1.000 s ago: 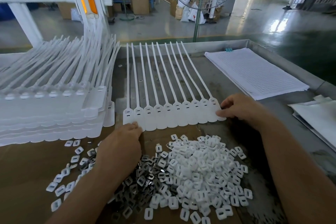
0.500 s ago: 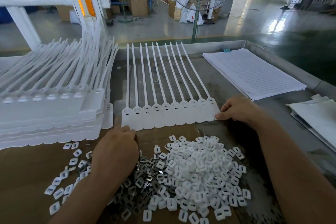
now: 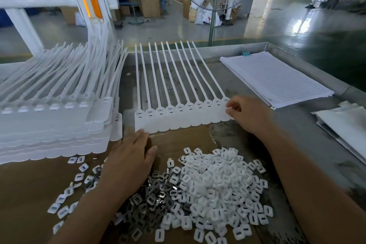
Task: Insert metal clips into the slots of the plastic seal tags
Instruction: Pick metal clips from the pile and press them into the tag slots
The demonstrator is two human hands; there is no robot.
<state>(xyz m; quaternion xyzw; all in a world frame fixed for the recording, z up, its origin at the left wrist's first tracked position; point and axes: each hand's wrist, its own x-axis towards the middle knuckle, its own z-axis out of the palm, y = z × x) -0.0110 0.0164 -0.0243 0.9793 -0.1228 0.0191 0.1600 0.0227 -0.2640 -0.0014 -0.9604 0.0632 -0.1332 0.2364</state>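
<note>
Hands of one person work at a grey metal table (image 3: 287,144) with a raised rim. A strip of seal tags (image 3: 178,119), ten white plastic tags joined side by side, lies flat across the middle of the table, with the long thin tails pointing away from the person. Each tag head shows small dark slots near its top.

The right hand (image 3: 247,114) pinches the tag at the strip's right end, with curled fingers and thumb closed on its edge. The left hand (image 3: 130,162) lies palm down with fingers fairly straight and relaxed, grasping nothing visible. Its fingertips reach the near left corner of the strip and seem to touch it, though the contact is hard to make out.

Beneath the left wrist sits a heap of dark metal clips (image 3: 156,190), on a brown cardboard sheet (image 3: 25,194). Just to the right, touching that heap, is a larger pile of white plastic caps (image 3: 213,188). More caps lie scattered to the left.

A tall stack of tag strips (image 3: 49,121) fills the left side, just beside the flat strip. A pile of gridded paper (image 3: 277,77) lies to the right, well apart from the clips.
</note>
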